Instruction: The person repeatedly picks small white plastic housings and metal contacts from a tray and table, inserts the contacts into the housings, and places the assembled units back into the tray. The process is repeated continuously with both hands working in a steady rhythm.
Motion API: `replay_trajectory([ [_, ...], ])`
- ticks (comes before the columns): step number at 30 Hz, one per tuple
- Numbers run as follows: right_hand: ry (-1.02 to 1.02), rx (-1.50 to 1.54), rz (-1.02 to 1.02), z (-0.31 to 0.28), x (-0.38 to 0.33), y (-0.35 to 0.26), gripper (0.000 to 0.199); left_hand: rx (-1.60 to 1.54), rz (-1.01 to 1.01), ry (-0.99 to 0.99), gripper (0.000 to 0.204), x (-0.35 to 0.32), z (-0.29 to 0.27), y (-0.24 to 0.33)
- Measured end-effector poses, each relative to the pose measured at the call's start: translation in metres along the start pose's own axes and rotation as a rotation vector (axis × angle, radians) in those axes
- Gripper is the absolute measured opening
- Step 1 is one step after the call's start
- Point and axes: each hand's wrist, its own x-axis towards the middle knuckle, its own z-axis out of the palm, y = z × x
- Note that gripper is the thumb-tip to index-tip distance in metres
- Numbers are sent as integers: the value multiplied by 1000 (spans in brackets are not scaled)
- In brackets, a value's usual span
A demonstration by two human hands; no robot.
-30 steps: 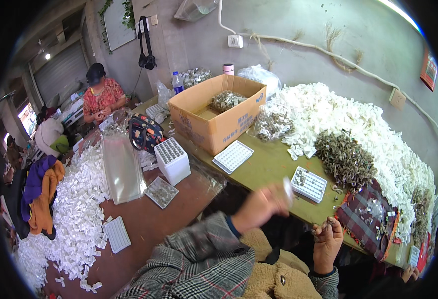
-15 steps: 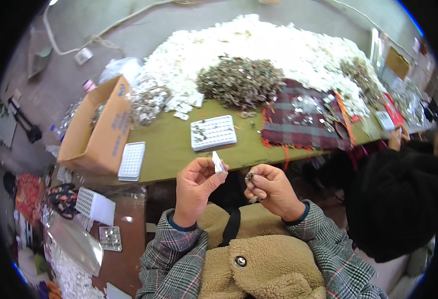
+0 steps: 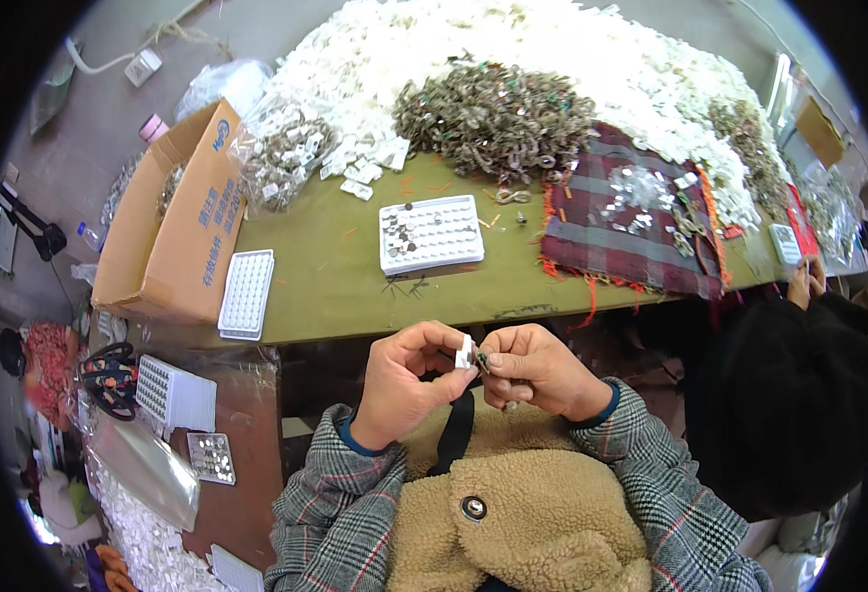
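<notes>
At the left end of the counter I see an open cardboard box, with a white tray lying beside it by the near edge. My left hand is just in front of that edge, pinching a white piece between thumb and fingers. Behind it, a second tray sits back from the near edge, small round bits gathered mostly toward its left side. The white piece is close against a small dark part; the fingers hide too much for me to say whether they touch. A dark heap lies farther back. My right hand grips the dark part in its fingertips. Rightward, a plaid cloth reaches the near edge, and a co-worker's hand is at the counter's right end.
</notes>
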Motion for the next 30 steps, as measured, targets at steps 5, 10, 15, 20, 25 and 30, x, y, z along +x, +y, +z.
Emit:
replay_trajectory([
  [5,19,-33,94,-12,27,-21,17,179,51,118,21,15,-15,-8],
  [10,185,-248,-134,-9,28,-35,9,-368,-112,114,27,38,-25,-24],
  [15,324,-422,-336,0,44,-24,11,-431,-158,186,24,48,-22,-42],
  [20,376,-427,-340,1,53,-21,11,-455,-157,259,23,45,-25,-47],
  [25,341,-372,-209,-1,53,-25,12,-488,-176,242,24,41,-27,-47],
  [30,321,-658,-324,0,52,-24,14,-494,-151,213,24,39,-27,-50],
])
